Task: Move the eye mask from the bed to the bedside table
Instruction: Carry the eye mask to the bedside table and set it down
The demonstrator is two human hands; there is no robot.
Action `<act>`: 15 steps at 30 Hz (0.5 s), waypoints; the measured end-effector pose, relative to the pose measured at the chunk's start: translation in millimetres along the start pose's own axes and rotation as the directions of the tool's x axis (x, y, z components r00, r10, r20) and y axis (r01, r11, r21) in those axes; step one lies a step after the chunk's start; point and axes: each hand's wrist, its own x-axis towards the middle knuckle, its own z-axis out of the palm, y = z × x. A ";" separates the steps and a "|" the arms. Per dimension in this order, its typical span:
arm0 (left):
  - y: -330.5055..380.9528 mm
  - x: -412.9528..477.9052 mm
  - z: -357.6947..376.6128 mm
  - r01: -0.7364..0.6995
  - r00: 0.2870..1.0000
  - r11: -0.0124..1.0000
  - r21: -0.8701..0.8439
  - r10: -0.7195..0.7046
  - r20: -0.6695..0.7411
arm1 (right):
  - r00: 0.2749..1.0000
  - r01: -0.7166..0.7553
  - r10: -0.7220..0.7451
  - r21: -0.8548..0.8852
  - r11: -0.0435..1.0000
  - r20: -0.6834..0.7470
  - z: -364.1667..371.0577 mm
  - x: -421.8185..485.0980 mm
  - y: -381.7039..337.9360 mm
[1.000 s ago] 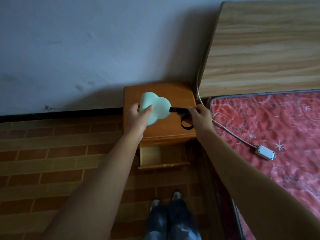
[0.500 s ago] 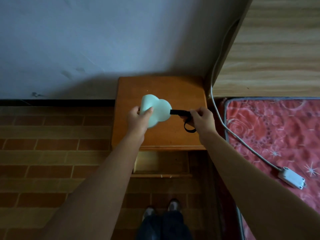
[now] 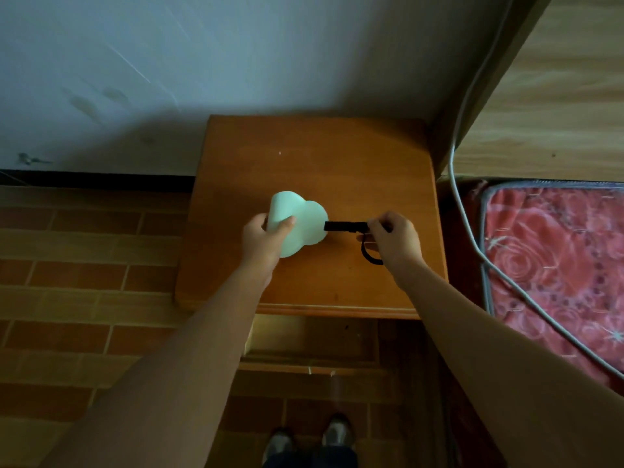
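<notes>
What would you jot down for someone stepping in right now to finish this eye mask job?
Left hand: gripping the folded left end of the pale mint-green padded eye mask.
Right hand: pinching the mask's black elastic strap.
The mask is over the middle of the orange-brown wooden bedside table; whether it touches the top is unclear.
Done: mask carried off the red floral bed.
Left: lay it flat, then release both hands.

One head-worn wide view looks steeply down, close over the bedside table and floor.
</notes>
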 end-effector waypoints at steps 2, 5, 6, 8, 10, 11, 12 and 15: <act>-5.7 5.1 4.1 -0.023 1.000 0.999 0.030 0.024 -0.009 | 0.999 0.010 -0.012 -0.081 0.997 -0.029 5.7 4.2 7.1; -11.6 10.8 10.7 -0.062 0.997 0.995 0.082 0.065 -0.038 | 0.996 0.071 -0.081 -0.200 0.977 -0.046 11.5 9.8 11.5; -12.7 12.3 12.2 -0.079 0.995 0.992 0.103 0.085 -0.057 | 0.994 0.090 -0.103 -0.223 0.971 -0.048 12.7 11.4 11.9; -15.0 15.8 13.8 -0.108 0.988 0.984 0.144 0.123 -0.098 | 0.989 0.114 -0.133 -0.248 0.962 -0.062 13.6 13.6 11.7; -17.7 18.5 12.2 -0.106 0.983 0.975 0.197 0.133 -0.127 | 0.985 0.129 -0.154 -0.259 0.957 -0.079 12.8 14.3 10.6; -18.5 18.9 10.2 -0.113 0.980 0.968 0.224 0.145 -0.133 | 0.984 0.135 -0.161 -0.256 0.957 -0.083 12.4 14.5 10.1; -18.8 19.0 7.7 -0.127 0.978 0.962 0.241 0.162 -0.133 | 0.983 0.141 -0.166 -0.253 0.957 -0.081 12.0 14.1 9.3; -17.1 19.5 1.7 -0.165 0.976 0.960 0.227 0.192 -0.101 | 0.983 0.148 -0.170 -0.244 0.959 -0.071 11.6 11.6 6.9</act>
